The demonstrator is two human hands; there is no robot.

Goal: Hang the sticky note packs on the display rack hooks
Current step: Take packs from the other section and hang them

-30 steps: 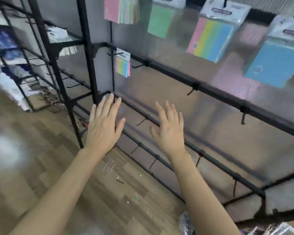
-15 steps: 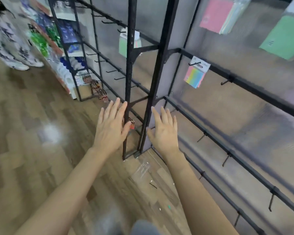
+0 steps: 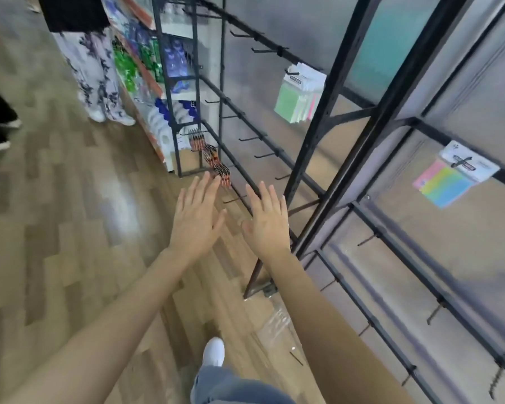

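Both my hands are stretched out in front of me, palms down, fingers straight, holding nothing. My left hand and my right hand hover side by side over the floor, just left of the black display rack. A rainbow sticky note pack hangs on a hook at the right. A green and pink pack hangs higher up in the rack's left section. Several bare hooks stick out from the rack's bars.
A person in patterned trousers stands at the upper left beside a stocked shelf. Small orange packs hang low near the rack's end. A clear plastic bag lies on the wood floor. My white shoe is below.
The view has swung left along the rack, so the hung packs slid right and the far shelf and a standing person came into sight. Both hands stay flat and empty.
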